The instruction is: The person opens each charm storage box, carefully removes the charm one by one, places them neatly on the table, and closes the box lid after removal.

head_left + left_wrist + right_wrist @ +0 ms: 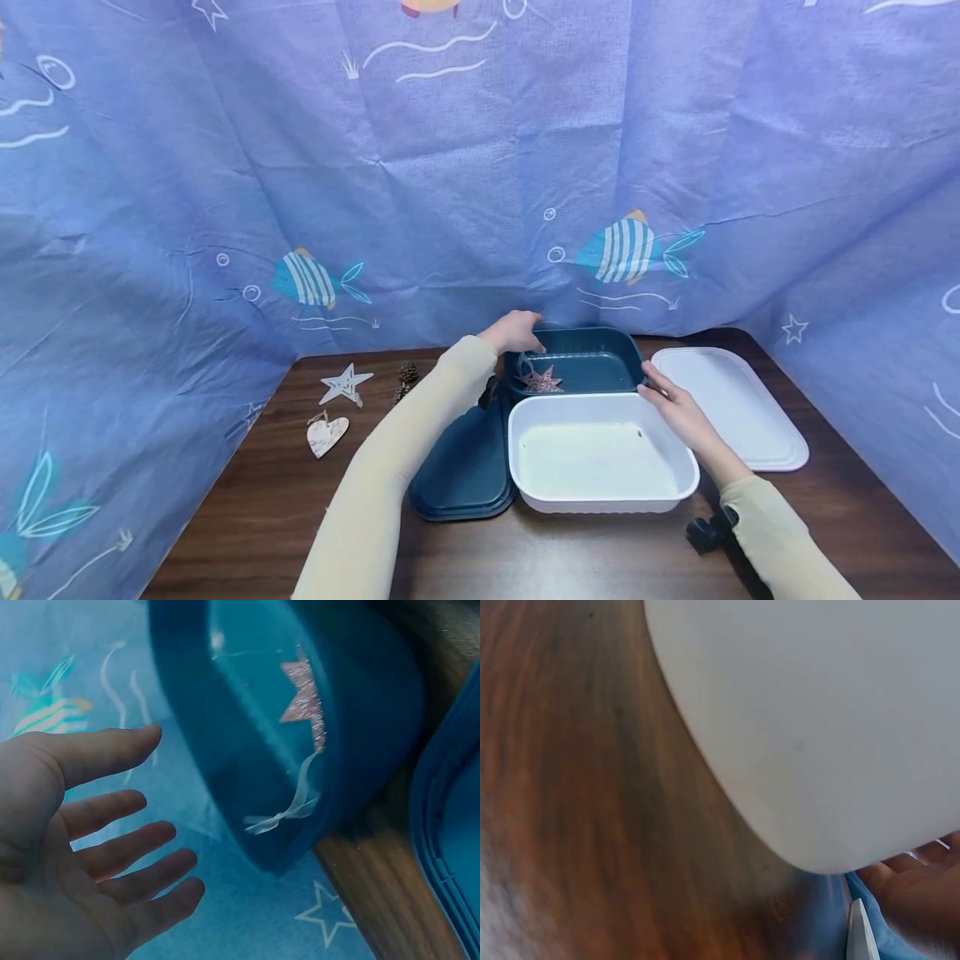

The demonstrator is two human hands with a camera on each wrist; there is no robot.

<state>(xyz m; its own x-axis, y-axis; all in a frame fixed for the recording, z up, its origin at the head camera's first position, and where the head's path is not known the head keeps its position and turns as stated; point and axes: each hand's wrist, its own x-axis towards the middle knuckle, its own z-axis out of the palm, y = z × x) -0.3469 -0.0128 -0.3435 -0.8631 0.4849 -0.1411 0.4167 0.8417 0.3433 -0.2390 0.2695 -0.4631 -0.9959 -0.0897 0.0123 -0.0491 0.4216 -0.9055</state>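
Note:
My left hand [516,331] reaches over the left back corner of a dark blue plastic box [592,337]. In the left wrist view its fingers [135,847] are spread and hold nothing, beside the box wall. A pink glitter star ornament [542,381] with a pale ribbon [300,799] lies inside the blue box. My right hand [678,412] has its fingers extended by the right front corner of the blue box. It overlaps the back right corner of a white box [603,504] in the head view; in the right wrist view the white wall partly hides it.
A dark blue lid [461,471] lies left of the boxes, and a white lid [738,408] lies to the right. Further left on the wooden table [247,517] are a white star [347,384], a heart ornament [326,435] and pine cones [408,372]. A patterned cloth [465,183] hangs behind.

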